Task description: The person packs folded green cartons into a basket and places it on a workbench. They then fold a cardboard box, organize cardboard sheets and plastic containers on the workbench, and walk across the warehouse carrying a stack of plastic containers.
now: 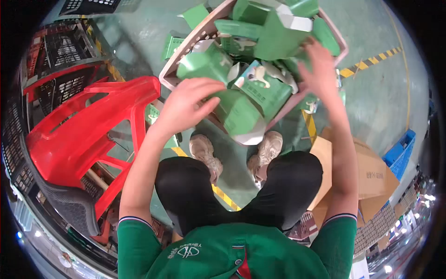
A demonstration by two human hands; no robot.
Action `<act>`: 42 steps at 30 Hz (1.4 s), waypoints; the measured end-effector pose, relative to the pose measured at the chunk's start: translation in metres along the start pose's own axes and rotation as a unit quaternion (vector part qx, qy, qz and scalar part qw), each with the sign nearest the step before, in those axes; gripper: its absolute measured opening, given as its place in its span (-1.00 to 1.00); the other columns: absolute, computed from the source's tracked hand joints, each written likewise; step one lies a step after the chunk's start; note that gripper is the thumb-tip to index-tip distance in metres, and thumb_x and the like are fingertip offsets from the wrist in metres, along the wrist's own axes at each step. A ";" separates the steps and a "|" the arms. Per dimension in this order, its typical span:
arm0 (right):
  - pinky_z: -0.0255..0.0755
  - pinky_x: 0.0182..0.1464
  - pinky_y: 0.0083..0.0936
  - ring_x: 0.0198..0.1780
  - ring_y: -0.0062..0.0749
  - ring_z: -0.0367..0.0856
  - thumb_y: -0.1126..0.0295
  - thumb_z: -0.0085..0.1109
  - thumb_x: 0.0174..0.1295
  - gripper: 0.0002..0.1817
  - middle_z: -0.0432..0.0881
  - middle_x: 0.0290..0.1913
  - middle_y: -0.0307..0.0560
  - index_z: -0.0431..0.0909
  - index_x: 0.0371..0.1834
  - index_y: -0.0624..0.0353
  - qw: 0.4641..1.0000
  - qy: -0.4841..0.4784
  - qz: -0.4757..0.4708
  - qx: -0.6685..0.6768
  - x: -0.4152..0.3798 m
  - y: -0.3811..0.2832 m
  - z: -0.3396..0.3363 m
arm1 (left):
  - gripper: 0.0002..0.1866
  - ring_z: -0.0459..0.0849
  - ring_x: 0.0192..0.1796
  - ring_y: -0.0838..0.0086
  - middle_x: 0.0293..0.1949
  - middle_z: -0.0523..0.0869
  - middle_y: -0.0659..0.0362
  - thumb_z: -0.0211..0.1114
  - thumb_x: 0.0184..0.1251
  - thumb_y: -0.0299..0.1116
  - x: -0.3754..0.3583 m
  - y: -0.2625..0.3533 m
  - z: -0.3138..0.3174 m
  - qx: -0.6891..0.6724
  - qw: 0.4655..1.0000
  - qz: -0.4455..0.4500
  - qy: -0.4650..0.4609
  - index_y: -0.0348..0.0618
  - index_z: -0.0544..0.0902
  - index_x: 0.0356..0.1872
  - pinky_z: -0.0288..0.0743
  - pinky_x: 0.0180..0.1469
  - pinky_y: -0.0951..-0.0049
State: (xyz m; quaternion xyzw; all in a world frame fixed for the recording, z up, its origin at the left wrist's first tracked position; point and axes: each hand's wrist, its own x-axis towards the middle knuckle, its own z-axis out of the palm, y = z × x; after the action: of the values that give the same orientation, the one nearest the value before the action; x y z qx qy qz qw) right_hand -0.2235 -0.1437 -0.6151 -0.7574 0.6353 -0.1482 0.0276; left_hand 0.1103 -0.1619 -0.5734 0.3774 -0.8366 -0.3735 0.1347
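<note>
A light-coloured crate [341, 35] full of green printed cartons stands in front of my feet. My left hand [193, 102] is over its near left side, beside a green carton [239, 116] that leans out over the near rim. Its fingers are apart from the thumb, with nothing seen between them. My right hand [318, 67] is over the right side of the crate, fingers spread, near a large green carton [283, 39]. Between the hands lies a green carton with a white animal picture [265, 88].
A red plastic chair [79, 125] stands on the left, near black crates [69, 51]. Brown cardboard boxes [371, 174] and a blue crate [402, 151] are on the right. Green cartons [195, 16] lie on the floor beyond the crate. Yellow-black tape [371, 60] marks the floor.
</note>
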 end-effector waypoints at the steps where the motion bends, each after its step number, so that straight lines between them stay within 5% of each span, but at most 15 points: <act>1: 0.21 0.14 -0.25 0.06 -0.04 0.35 0.43 0.15 -0.05 -0.57 0.39 0.12 0.05 0.42 -0.03 0.16 0.996 0.054 0.014 0.071 -0.004 0.002 -0.010 | -0.78 0.56 -0.17 0.41 -0.23 0.61 0.14 0.13 0.19 -0.39 -0.013 -0.004 -0.005 -0.057 0.998 -0.008 0.030 -0.20 0.57 -0.17 0.39 -0.07 0.46; 3: 0.23 0.12 -0.39 0.05 -0.22 0.39 0.49 0.09 0.06 -0.68 0.46 0.05 -0.03 0.45 -0.05 0.17 0.983 0.136 0.096 0.082 -0.025 0.000 -0.034 | -0.81 0.54 -0.36 0.57 -0.30 0.61 0.20 0.09 0.25 -0.44 -0.047 -0.021 -0.016 -0.142 0.969 -0.093 0.179 -0.20 0.57 -0.15 0.39 -0.28 0.59; 5: 0.25 0.07 -0.51 -0.01 -0.40 0.42 0.49 0.04 0.14 -0.77 0.50 -0.02 -0.11 0.46 -0.10 0.17 0.935 0.229 0.214 0.168 -0.059 0.009 -0.041 | -0.82 0.53 -0.37 0.65 -0.34 0.60 0.26 0.06 0.28 -0.48 -0.084 -0.042 0.000 -0.220 0.872 -0.203 0.388 -0.25 0.56 -0.16 0.38 -0.28 0.66; 7: 0.29 0.00 -0.56 -0.10 -0.50 0.45 0.44 0.01 0.19 -0.85 0.53 -0.13 -0.16 0.47 -0.18 0.17 0.882 0.238 0.346 0.212 -0.114 0.028 -0.033 | -0.83 0.54 -0.27 0.59 -0.32 0.58 0.24 0.06 0.29 -0.48 -0.132 -0.080 0.033 -0.204 0.813 -0.297 0.457 -0.28 0.55 -0.15 0.39 -0.17 0.60; 10: 0.37 -0.14 -0.48 -0.24 -0.43 0.51 0.31 0.00 0.19 -0.81 0.57 -0.30 -0.12 0.43 -0.21 0.16 0.785 0.110 0.535 0.292 -0.202 0.050 0.010 | -0.68 0.42 0.04 0.39 -0.01 0.42 0.06 0.17 0.21 -0.38 -0.211 -0.153 0.119 -0.088 0.839 -0.396 0.361 -0.23 0.47 -0.01 0.35 0.01 0.42; 13: 0.35 -0.16 -0.23 -0.14 -0.08 0.51 0.25 0.07 0.05 -0.61 0.53 -0.16 0.10 0.34 -0.07 0.16 0.867 -0.253 0.424 0.061 -0.262 0.033 0.065 | -0.35 0.26 0.19 0.14 0.15 0.25 -0.03 0.33 0.02 -0.18 -0.238 -0.175 0.172 0.116 0.827 -0.481 0.267 -0.18 0.33 0.14 0.24 0.14 0.18; 14: 0.29 -0.05 -0.19 -0.04 -0.05 0.45 0.23 0.13 -0.05 -0.50 0.49 -0.06 0.12 0.30 -0.04 0.23 0.907 -0.265 0.322 -0.066 -0.255 0.016 0.068 | -0.25 0.21 0.21 0.06 0.18 0.21 -0.04 0.37 -0.05 -0.11 -0.244 -0.180 0.182 0.174 0.813 -0.498 0.246 -0.16 0.28 0.19 0.20 0.16 0.12; 17: 0.23 0.02 -0.17 0.03 -0.05 0.40 0.24 0.19 -0.08 -0.46 0.46 -0.09 0.05 0.27 -0.03 0.23 0.874 -0.339 0.322 -0.135 -0.253 0.015 0.079 | -0.04 0.18 0.21 -0.05 0.18 0.23 -0.05 0.43 -0.21 0.01 -0.241 -0.192 0.185 0.111 0.746 -0.612 0.239 -0.14 0.16 0.25 0.10 0.21 0.03; 23: 0.15 0.07 -0.22 -0.05 -0.18 0.47 0.08 0.20 -0.13 -0.40 0.54 -0.17 -0.01 0.36 -0.04 0.24 0.807 -0.475 0.264 -0.230 -0.289 0.044 0.112 | -0.02 0.21 0.23 0.03 0.23 0.21 -0.05 0.39 -0.19 0.07 -0.245 -0.204 0.174 0.069 0.763 -0.611 0.199 -0.12 0.13 0.27 0.06 0.24 0.09; 28: 0.00 0.17 -0.21 -0.07 -0.24 0.48 0.02 0.14 -0.02 -0.46 0.57 -0.26 -0.09 0.41 -0.08 0.19 0.784 -0.528 0.145 -0.292 -0.311 0.059 0.113 | -0.17 0.23 0.26 0.22 0.26 0.22 -0.02 0.29 0.03 -0.13 -0.289 -0.233 0.177 -0.197 0.800 -0.498 0.270 -0.15 0.09 0.30 0.16 0.21 0.33; 34: -0.05 0.18 -0.24 -0.08 -0.30 0.46 0.16 -0.02 0.11 -0.58 0.56 -0.26 -0.09 0.39 -0.06 0.22 0.763 -0.568 0.051 -0.305 -0.352 0.066 0.136 | -0.24 0.30 0.20 0.33 0.24 0.25 0.09 0.20 0.09 -0.31 -0.276 -0.192 0.153 -0.367 0.671 -0.575 0.292 -0.15 0.05 0.32 0.22 0.12 0.46; 36: 0.02 0.12 -0.24 -0.09 -0.29 0.45 0.20 -0.04 0.10 -0.60 0.55 -0.25 -0.07 0.37 -0.05 0.22 0.714 -0.629 -0.014 -0.306 -0.355 0.050 0.136 | -0.25 0.32 0.17 0.35 0.21 0.27 0.12 0.17 0.08 -0.37 -0.272 -0.180 0.145 -0.401 0.661 -0.581 0.255 -0.14 0.05 0.32 0.23 0.11 0.45; 42: 0.20 -0.05 -0.18 -0.12 -0.18 0.42 0.29 -0.06 0.04 -0.68 0.45 -0.20 -0.03 0.35 -0.13 0.17 0.799 -0.523 0.154 -0.254 -0.410 0.036 0.158 | -0.29 0.33 0.10 0.44 0.12 0.30 0.21 0.11 0.06 -0.49 -0.287 -0.171 0.138 -0.403 0.714 -0.564 0.103 -0.02 0.09 0.31 0.25 0.06 0.41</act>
State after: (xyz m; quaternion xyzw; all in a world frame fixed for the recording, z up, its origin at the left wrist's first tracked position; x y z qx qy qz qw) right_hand -0.2776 0.2244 -0.8523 -0.5918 0.6471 0.4437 0.1847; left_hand 0.3262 0.0459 -0.7765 0.7251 -0.2199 -0.6407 0.1238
